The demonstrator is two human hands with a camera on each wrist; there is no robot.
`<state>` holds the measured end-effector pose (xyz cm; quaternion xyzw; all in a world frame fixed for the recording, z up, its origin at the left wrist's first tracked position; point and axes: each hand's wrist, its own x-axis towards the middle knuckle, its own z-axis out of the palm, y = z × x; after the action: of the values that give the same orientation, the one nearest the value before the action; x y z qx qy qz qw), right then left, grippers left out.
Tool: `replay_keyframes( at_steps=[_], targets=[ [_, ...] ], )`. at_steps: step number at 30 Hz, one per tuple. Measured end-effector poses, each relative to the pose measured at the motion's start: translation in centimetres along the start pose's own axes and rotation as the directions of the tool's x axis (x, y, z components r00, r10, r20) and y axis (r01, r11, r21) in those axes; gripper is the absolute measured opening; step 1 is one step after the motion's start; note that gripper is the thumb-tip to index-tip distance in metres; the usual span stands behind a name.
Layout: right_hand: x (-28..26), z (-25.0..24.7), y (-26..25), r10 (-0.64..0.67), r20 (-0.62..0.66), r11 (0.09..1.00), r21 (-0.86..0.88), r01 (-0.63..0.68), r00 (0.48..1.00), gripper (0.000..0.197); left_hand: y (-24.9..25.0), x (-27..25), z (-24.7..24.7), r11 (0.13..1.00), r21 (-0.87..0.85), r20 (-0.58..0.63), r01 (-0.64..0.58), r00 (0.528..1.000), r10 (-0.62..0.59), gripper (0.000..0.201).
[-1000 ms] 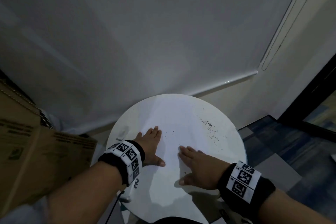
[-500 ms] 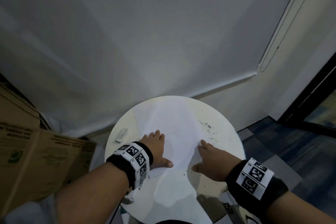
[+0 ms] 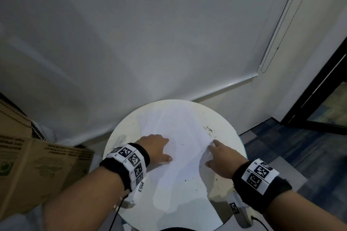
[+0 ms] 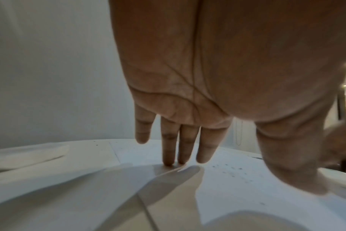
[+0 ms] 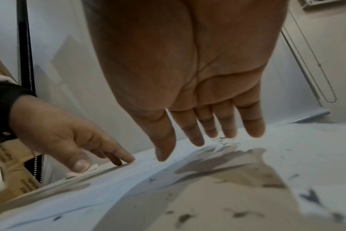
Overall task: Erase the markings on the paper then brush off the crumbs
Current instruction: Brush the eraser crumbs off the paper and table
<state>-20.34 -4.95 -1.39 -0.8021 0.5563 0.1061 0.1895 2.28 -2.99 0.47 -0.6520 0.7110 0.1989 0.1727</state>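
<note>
A: Sweeping outward now, the right hand [image 3: 222,161] is sitting at the paper's right edge with fingers straight and loosely spread, holding nothing; a second ago it was lying nearer the middle of the sheet

B: And the left hand [image 3: 155,149]?

A: It is pressing flat on the sheet of paper [image 3: 180,127], fingers extended and close together, tips touching the sheet in the left wrist view, empty too. It is pinning the paper much as it was before

B: Where are the crumbs [image 3: 209,130] sitting?

A: Most are lying in a dark cluster just beyond the right fingertips [image 5: 196,140], near the paper's right edge, some already on the bare round white table [image 3: 231,137]. A thin scatter is lying between the two hands, and a few specks are lying nearer the person, by the right wrist

B: Any markings left?

A: I am seeing none on the sheet, so I judge the erasing done and the brushing under way. The white eraser [image 3: 120,139] is lying on the table left of the left hand, blurred

B: So what is left?

A: Probably clearing that cluster off the table rim, then the scatter in the middle
</note>
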Motion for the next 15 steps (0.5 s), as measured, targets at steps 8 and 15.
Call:
replay_keyframes(
  at_steps=[8, 15],
  targets=[
    [0.3, -0.4, 0.6, 0.134, -0.101, 0.991, -0.015, -0.136, 0.986, 0.069, -1.2, -0.7, 1.4, 0.998, -0.051, 0.033, 0.033, 0.999, -0.031, 0.09],
    [-0.1, 0.3, -2.5, -0.145, -0.079, 0.988, 0.031, 0.148, 0.986, 0.078, -0.2, -0.9, 1.4, 0.998, 0.003, 0.005, 0.057, 0.998, -0.057, 0.094]
  ],
)
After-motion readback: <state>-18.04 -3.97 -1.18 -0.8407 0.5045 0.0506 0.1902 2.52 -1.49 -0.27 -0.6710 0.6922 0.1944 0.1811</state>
